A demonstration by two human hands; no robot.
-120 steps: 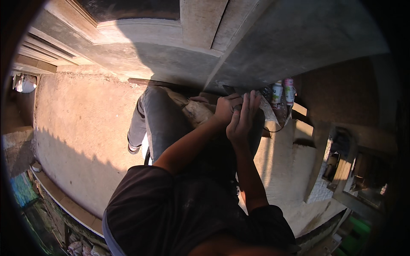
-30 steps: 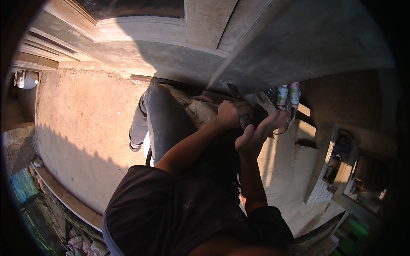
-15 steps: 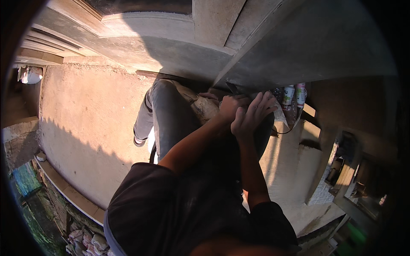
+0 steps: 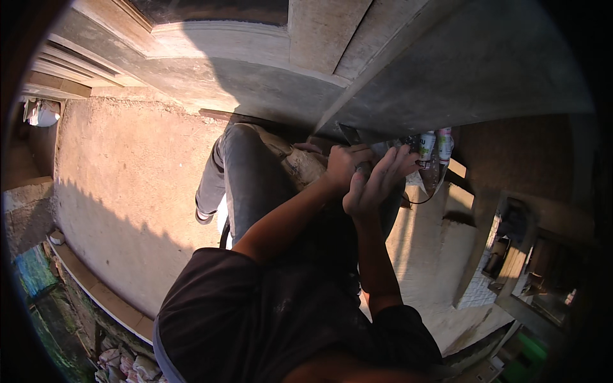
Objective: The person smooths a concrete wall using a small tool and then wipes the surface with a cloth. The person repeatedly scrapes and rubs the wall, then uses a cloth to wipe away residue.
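My left hand [image 4: 347, 163] is closed on a dark flat-bladed tool [image 4: 349, 134], whose blade points up toward the wall. Just right of it, my right hand [image 4: 377, 180] has its fingers outstretched, lying over the lower part of that tool beside the left knuckles; whether they press on it I cannot tell. A crumpled tan bag or wrap [image 4: 300, 167] lies between my legs. Two printed bottles or cans [image 4: 426, 148] stand to the right on a crumpled, speckled sheet [image 4: 431, 179], near a thin black cable.
A grey wall [image 4: 460, 70] with a wooden-framed window or door [image 4: 319, 32] is close in front. Sunlit concrete floor [image 4: 115, 191] extends left to a low tiled ledge [image 4: 102, 290]. On the right are a step [image 4: 456, 201] and cluttered wooden and pale-brick structures [image 4: 504, 249].
My right hand has shifted left toward my left hand since one second ago, with slight shifts in the last half second. My left hand still holds the tool.
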